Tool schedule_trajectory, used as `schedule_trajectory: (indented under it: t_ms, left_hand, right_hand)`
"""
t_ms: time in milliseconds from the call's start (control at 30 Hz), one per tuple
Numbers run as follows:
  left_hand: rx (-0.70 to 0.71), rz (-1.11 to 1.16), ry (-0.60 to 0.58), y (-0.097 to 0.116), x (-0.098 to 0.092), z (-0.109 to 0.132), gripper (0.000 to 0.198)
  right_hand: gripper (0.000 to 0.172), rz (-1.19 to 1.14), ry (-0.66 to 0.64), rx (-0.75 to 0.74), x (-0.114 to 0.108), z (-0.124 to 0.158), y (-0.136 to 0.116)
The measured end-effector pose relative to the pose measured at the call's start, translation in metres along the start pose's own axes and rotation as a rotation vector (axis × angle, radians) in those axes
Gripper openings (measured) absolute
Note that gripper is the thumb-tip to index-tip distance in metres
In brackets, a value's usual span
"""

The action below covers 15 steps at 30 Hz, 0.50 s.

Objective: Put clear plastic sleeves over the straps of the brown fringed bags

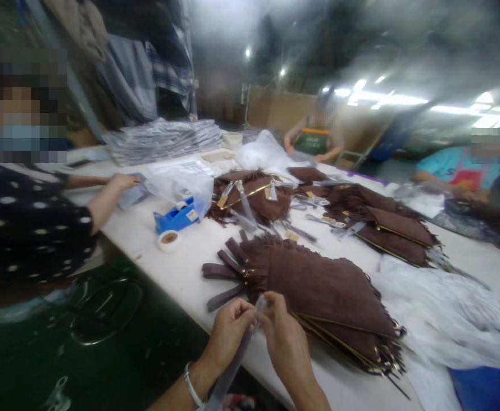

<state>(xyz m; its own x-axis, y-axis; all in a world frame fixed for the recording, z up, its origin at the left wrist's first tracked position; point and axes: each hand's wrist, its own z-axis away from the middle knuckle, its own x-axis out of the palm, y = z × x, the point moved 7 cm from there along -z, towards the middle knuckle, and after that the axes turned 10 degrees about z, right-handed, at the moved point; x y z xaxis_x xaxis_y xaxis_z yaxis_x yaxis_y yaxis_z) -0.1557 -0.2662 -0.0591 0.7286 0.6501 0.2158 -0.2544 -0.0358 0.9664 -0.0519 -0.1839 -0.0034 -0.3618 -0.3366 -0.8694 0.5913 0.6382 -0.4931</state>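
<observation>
My left hand and my right hand meet at the table's near edge, both closed in a pinch. Between their fingertips is a strip of clear plastic. Below the fingers hangs a long greyish strap, seemingly wrapped in that plastic; the blur hides the detail. Just beyond my hands lies a stack of dark brown fringed bags with gold zips. Several brown straps stick out from the stack's left end.
A blue tape dispenser and a tape roll stand left on the white table. More brown bags lie beyond, with white wrapping at right. Co-workers sit around; one reaches in with a forearm from the left.
</observation>
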Motion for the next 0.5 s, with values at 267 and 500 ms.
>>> schedule_trajectory:
  t_ms: [267,500]
  left_hand:
    - [0.079,0.041,0.034,0.007,0.004,0.008,0.015]
    - [0.061,0.109,0.043,0.002,0.003,0.007,0.015]
  right_hand:
    - [0.027,-0.273,0.146,0.082,0.008,0.014,0.008]
    - [0.025,-0.482,0.176,0.230,0.018,0.018,0.019]
